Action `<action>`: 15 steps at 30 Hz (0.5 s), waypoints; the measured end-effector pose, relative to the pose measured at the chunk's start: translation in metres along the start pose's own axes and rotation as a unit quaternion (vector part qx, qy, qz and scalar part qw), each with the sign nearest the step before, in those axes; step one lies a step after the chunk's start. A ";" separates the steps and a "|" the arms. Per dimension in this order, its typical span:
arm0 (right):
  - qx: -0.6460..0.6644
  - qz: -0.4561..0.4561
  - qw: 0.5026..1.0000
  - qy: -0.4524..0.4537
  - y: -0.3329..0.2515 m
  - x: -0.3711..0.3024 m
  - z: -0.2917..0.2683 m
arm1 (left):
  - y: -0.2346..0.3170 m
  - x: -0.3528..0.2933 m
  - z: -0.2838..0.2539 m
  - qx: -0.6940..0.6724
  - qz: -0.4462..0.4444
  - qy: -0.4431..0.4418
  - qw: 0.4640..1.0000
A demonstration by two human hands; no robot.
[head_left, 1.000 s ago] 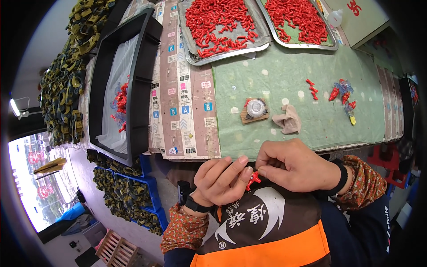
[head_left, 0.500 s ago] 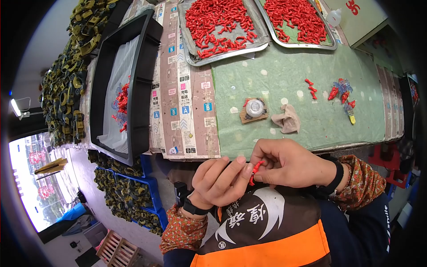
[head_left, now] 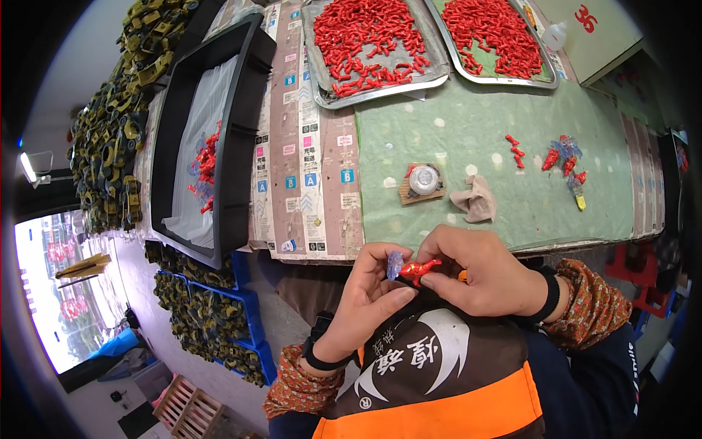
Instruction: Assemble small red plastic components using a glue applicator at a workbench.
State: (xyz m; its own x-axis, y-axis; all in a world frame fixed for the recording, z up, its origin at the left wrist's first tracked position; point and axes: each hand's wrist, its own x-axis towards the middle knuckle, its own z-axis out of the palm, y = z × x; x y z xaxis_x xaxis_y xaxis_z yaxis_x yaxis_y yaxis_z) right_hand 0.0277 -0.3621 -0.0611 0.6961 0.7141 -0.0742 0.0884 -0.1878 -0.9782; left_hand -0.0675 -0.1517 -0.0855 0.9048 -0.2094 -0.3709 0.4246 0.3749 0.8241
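Between my hands, just in front of the table's near edge, is a small red toy figure with a translucent blue part at its left end. My left hand pinches the blue end between thumb and fingers. The red end is gripped by thumb and forefinger of my right hand. Beyond them on the green cloth lie a crumpled beige rag and a round, shiny lidded pot on a piece of cardboard. Farther right rest a loose red piece and a cluster of red-and-blue figures.
Two metal trays full of red pieces stand at the back. On the left, a black bin holds some red-and-blue figures. Piles of olive-yellow toy vehicles and blue crates are beyond it. A white bottle stands back right.
My left hand has turned and spread from its curled pose, and now the blue part shows in its fingers. The red figure has swung from upright to nearly level. The view has shifted slightly.
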 end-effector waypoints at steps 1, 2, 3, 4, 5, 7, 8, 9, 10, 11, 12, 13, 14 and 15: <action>0.000 -0.001 1.000 -0.002 0.000 0.000 0.001 | -0.002 -0.001 0.000 -0.016 -0.011 0.009 1.000; 0.001 0.009 1.000 -0.009 0.001 -0.001 0.003 | -0.003 -0.001 0.001 -0.017 -0.010 0.011 1.000; 0.000 0.018 1.000 -0.015 0.002 -0.001 0.004 | -0.004 0.001 0.001 -0.050 -0.022 0.021 0.998; -0.001 0.018 1.000 -0.016 0.002 -0.001 0.005 | -0.004 0.002 0.002 -0.083 -0.034 0.032 0.995; 0.012 0.019 1.000 -0.011 0.003 -0.002 0.006 | -0.004 0.003 0.003 -0.084 -0.033 0.032 0.995; 0.026 0.018 0.999 -0.010 0.001 0.000 0.005 | -0.005 0.003 0.006 -0.107 -0.044 0.060 0.991; 0.054 0.054 0.997 -0.025 -0.004 0.001 0.002 | -0.004 0.003 0.007 -0.108 -0.042 0.062 0.991; 0.082 0.091 0.992 -0.039 -0.007 0.002 0.000 | -0.003 0.003 0.009 -0.112 -0.053 0.066 0.990; 0.082 0.091 0.992 -0.042 -0.007 0.003 -0.002 | -0.003 0.003 0.009 -0.116 -0.065 0.070 0.989; 0.060 0.071 0.995 -0.031 -0.006 0.003 -0.005 | -0.004 0.002 0.008 -0.118 -0.064 0.071 0.988; 0.039 0.050 0.998 -0.021 -0.005 0.003 -0.008 | -0.005 0.002 0.007 -0.123 -0.070 0.069 0.988; 0.038 0.050 0.998 -0.023 -0.003 0.004 -0.010 | -0.006 0.002 0.007 -0.128 -0.076 0.066 0.987; 0.010 0.010 1.000 -0.018 -0.002 0.005 -0.012 | -0.006 0.001 0.007 -0.130 -0.076 0.067 0.986; -0.017 -0.031 0.999 -0.012 -0.001 0.007 -0.013 | -0.006 0.001 0.008 -0.133 -0.079 0.069 0.986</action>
State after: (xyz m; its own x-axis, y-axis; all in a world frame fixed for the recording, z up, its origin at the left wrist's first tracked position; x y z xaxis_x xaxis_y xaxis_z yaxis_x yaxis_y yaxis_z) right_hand 0.0416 -0.3659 -0.0578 0.6707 0.7415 -0.0190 0.1557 -0.1658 -0.9738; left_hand -0.0692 -0.1612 -0.0876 0.8148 -0.1669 -0.5553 0.5379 0.5750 0.6165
